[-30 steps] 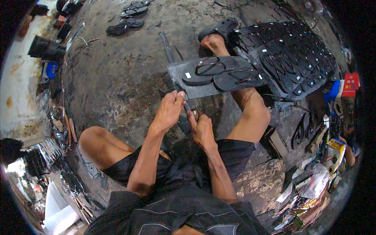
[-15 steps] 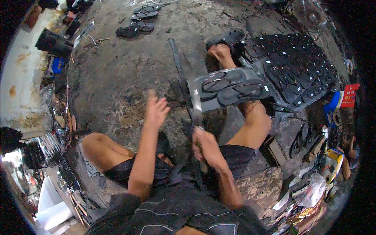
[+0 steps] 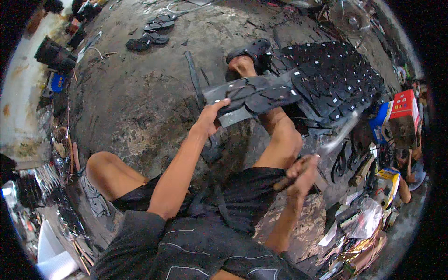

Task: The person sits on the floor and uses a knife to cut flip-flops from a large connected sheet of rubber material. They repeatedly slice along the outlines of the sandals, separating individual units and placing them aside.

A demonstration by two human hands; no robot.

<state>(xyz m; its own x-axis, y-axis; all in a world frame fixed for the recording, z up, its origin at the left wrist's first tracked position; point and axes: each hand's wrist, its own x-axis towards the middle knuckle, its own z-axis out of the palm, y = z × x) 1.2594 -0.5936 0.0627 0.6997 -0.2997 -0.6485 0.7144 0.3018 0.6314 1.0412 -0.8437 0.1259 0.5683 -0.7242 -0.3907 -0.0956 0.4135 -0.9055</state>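
A pair of black flip-flops [image 3: 273, 99] with thin straps lies on a grey sheet [image 3: 232, 117], over my outstretched right leg. My left hand [image 3: 210, 120] grips the near left end of the sheet, with the thumb on top and the other fingers mostly hidden below. Off to the right, above the floor, my right hand [image 3: 303, 173] is closed around the wooden handle of a knife [image 3: 342, 137]; its blade is smeared by motion and points up and right. A long dark strip [image 3: 193, 74] lies on the floor beyond my left hand.
Packed rows of black flip-flops [image 3: 333, 70] cover the floor at far right. Other sandals [image 3: 158, 23] lie far left. A fan [image 3: 352, 18], a red and blue box [image 3: 403, 107] and scraps with clear plastic [image 3: 366, 219] line the right side. Another person's arm [image 3: 405, 189] shows there.
My left hand has moved from the air onto the sheet's end. My right hand has swung the knife away from the sheet, to the right. The whole view has shifted slightly.
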